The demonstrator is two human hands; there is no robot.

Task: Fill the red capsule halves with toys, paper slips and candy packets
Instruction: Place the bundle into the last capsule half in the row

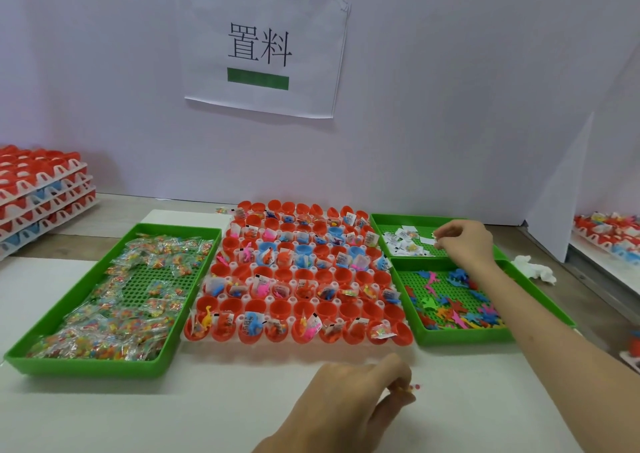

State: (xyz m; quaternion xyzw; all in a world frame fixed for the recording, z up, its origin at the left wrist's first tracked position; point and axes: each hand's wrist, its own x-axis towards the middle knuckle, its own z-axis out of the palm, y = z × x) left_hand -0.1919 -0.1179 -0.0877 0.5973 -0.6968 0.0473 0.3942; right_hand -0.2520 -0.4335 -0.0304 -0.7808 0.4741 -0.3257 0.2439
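A white rack [346, 347] of red capsule halves [277, 309] stands in the middle of the table; several halves hold toys, slips and packets, others are bare. My right hand [462, 239] reaches into the far right green tray [375, 222] and pinches a white paper slip [427, 241]. My left hand [356, 397] hovers near the rack's front edge, its fingers curled round a candy packet [410, 388]. The left green tray [86, 364] holds many candy packets [114, 331]. The near right green tray [460, 336] holds coloured toy figures [450, 309].
Stacked racks of red and blue capsule halves [38, 196] stand at the far left. A white wall with a paper sign [259, 47] closes the back. A crumpled white tissue [535, 269] lies right of the trays. More filled capsules [609, 231] sit at the far right.
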